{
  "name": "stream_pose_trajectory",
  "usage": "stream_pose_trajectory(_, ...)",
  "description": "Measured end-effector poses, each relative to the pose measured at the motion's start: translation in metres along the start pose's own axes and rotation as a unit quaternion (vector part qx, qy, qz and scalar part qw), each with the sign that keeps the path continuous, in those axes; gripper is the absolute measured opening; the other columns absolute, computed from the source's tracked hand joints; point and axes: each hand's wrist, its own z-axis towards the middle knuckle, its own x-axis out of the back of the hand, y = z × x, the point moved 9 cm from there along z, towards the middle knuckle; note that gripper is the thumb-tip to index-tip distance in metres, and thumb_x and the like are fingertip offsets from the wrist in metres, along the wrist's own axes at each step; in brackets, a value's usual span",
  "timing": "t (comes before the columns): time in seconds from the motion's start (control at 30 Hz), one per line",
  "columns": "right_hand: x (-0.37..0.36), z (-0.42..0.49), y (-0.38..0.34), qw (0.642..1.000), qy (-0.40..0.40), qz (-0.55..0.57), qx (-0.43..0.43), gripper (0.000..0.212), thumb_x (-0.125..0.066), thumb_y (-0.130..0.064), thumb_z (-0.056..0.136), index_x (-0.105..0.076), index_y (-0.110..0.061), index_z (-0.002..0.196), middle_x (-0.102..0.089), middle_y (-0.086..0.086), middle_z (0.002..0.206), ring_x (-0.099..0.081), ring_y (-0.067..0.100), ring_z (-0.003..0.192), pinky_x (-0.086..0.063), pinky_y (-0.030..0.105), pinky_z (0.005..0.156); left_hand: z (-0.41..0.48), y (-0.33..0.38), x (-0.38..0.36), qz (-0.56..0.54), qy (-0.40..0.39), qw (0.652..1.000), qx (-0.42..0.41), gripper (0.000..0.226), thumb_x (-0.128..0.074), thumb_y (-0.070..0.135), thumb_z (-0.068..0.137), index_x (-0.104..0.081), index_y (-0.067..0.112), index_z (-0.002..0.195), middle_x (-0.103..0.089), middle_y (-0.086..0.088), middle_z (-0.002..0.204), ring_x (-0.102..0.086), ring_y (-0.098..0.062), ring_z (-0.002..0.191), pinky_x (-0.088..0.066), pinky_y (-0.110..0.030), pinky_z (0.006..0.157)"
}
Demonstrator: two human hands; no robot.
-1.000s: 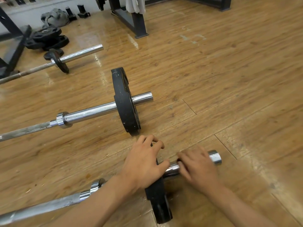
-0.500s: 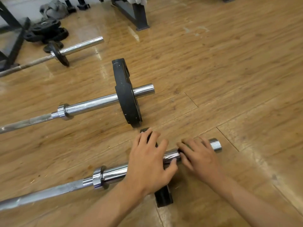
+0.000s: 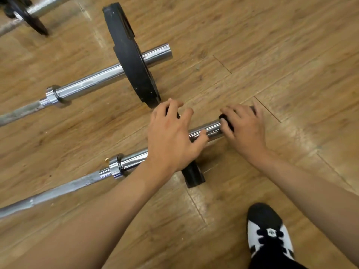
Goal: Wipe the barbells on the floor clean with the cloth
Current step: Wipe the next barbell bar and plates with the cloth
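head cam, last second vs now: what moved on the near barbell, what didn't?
The right hand slid outward along the near barbell's sleeve and now covers its end, with the dark cloth still under its fingers. The left hand stayed over the plate, thumb on the sleeve. The middle barbell has not moved. The view tipped down, bringing a shoe into frame.

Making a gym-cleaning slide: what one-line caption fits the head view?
Left hand grips the black plate of the nearest barbell while the right hand holds a dark cloth on its sleeve.
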Motion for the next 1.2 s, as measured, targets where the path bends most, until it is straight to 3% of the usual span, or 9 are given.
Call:
stream_pose_trajectory(0.17,0.000,0.003,-0.014,0.996,-0.001,-0.040,-0.083,0.030,-0.050,-0.028,0.098,-0.071,-0.017,0.116,-0.069,0.006,0.118,-0.060,0.029,0.117,-0.022,0.053,0.123,0.000,0.001,0.001,-0.013,0.019,1.000,0.001,0.054,-0.053,0.056,0.088,-0.071,0.012,0.113,-0.063,-0.010,0.127,-0.052,-0.034,0.122,-0.040,-0.046,0.105)
stream_pose_trajectory(0.33,-0.018,-0.013,-0.059,0.985,-0.058,0.012,0.162,0.039,-0.053,-0.035,0.099,-0.070,-0.016,0.129,-0.067,0.008,0.132,-0.063,0.029,0.122,-0.021,0.052,0.126,-0.002,0.004,0.001,-0.005,0.023,1.000,-0.005,0.049,-0.057,0.053,0.086,-0.071,0.011,0.107,-0.062,-0.012,0.126,-0.053,-0.036,0.121,-0.042,-0.047,0.105)
stream_pose_trajectory(0.47,0.008,0.001,0.023,0.998,0.002,-0.015,-0.068,0.031,-0.052,-0.031,0.100,-0.071,-0.016,0.119,-0.069,0.006,0.121,-0.064,0.030,0.116,-0.021,0.055,0.124,-0.001,0.002,0.001,-0.010,0.005,1.000,0.010,0.056,-0.051,0.057,0.087,-0.072,0.013,0.114,-0.062,-0.010,0.127,-0.051,-0.034,0.123,-0.041,-0.048,0.105)
stream_pose_trajectory(0.53,0.006,0.004,0.009,0.994,0.005,-0.039,-0.104,0.032,-0.049,-0.030,0.101,-0.071,-0.014,0.118,-0.068,0.009,0.122,-0.060,0.031,0.120,-0.022,0.053,0.123,0.001,0.001,0.001,-0.011,0.008,1.000,0.015,0.054,-0.052,0.056,0.086,-0.072,0.012,0.112,-0.062,-0.010,0.125,-0.052,-0.034,0.121,-0.041,-0.048,0.105)
stream_pose_trajectory(0.73,-0.024,-0.016,-0.068,0.965,-0.091,-0.007,0.244,0.045,-0.042,-0.034,0.106,-0.062,-0.013,0.140,-0.058,0.014,0.147,-0.051,0.033,0.141,-0.022,0.050,0.126,0.003,0.000,0.001,-0.003,0.014,1.000,0.007,0.048,-0.056,0.053,0.085,-0.070,0.013,0.107,-0.062,-0.012,0.124,-0.052,-0.035,0.120,-0.041,-0.048,0.105)
stream_pose_trajectory(0.93,0.008,-0.004,0.027,0.991,0.021,-0.039,-0.123,0.036,-0.047,-0.028,0.103,-0.067,-0.009,0.127,-0.063,0.014,0.134,-0.053,0.036,0.134,-0.023,0.054,0.124,0.002,-0.001,0.001,-0.011,0.001,1.000,0.024,0.056,-0.051,0.058,0.087,-0.072,0.013,0.113,-0.062,-0.008,0.125,-0.051,-0.031,0.122,-0.042,-0.048,0.106)
stream_pose_trajectory(1.0,-0.006,-0.004,-0.021,0.999,0.012,-0.011,-0.040,0.036,-0.047,-0.026,0.103,-0.067,-0.007,0.126,-0.064,0.016,0.132,-0.053,0.037,0.133,-0.027,0.053,0.122,0.002,-0.001,0.001,-0.013,0.005,1.000,0.018,0.054,-0.053,0.056,0.087,-0.071,0.013,0.111,-0.062,-0.009,0.124,-0.052,-0.032,0.121,-0.042,-0.048,0.107)
stream_pose_trajectory(1.1,-0.021,-0.021,-0.079,0.974,-0.054,0.021,0.218,0.041,-0.040,-0.030,0.109,-0.065,-0.009,0.133,-0.060,0.017,0.143,-0.053,0.034,0.139,-0.022,0.049,0.125,0.003,-0.003,0.002,-0.009,0.012,1.000,0.008,0.049,-0.054,0.054,0.086,-0.070,0.013,0.106,-0.061,-0.009,0.123,-0.052,-0.033,0.120,-0.041,-0.045,0.106)
stream_pose_trajectory(1.2,-0.011,-0.016,-0.020,0.989,-0.027,-0.013,0.148,0.035,-0.053,-0.030,0.105,-0.063,-0.013,0.135,-0.059,0.011,0.145,-0.053,0.031,0.140,-0.023,0.050,0.124,0.002,-0.002,0.000,-0.007,0.003,1.000,0.007,0.053,-0.052,0.056,0.088,-0.070,0.013,0.112,-0.060,-0.008,0.124,-0.051,-0.031,0.120,-0.041,-0.044,0.106)
